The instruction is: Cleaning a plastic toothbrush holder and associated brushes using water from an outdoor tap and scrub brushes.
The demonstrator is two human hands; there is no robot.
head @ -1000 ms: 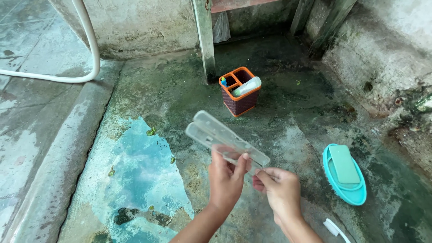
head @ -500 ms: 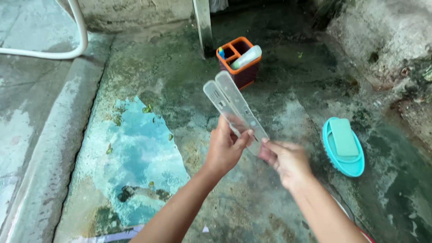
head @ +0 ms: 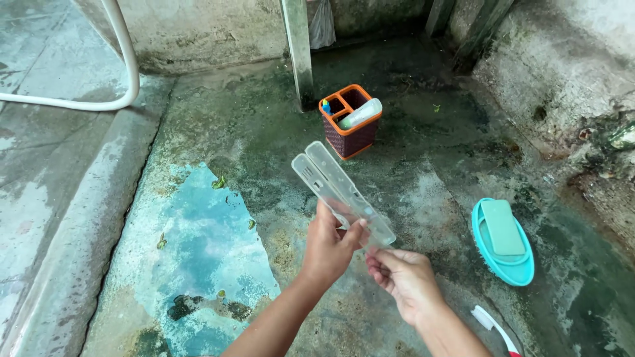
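I hold a clear plastic toothbrush case point(head: 334, 184), hinged open into two long halves that point up and away from me. My left hand point(head: 333, 248) grips its near end from the left. My right hand point(head: 403, 277) pinches the same end from below right, fingers closed on the lower edge. Beyond the case stands an orange and brown holder point(head: 350, 121) with a white tube lying across its top.
A turquoise soap dish point(head: 503, 244) with a green soap bar lies to the right on wet, mossy concrete. A white and red toothbrush point(head: 495, 327) lies near the bottom right. A white hose point(head: 126, 73) curves at upper left beside a raised curb.
The view shifted back down and the case dropped lower in view, its tip swinging slightly left. Both hands stayed on its near end.
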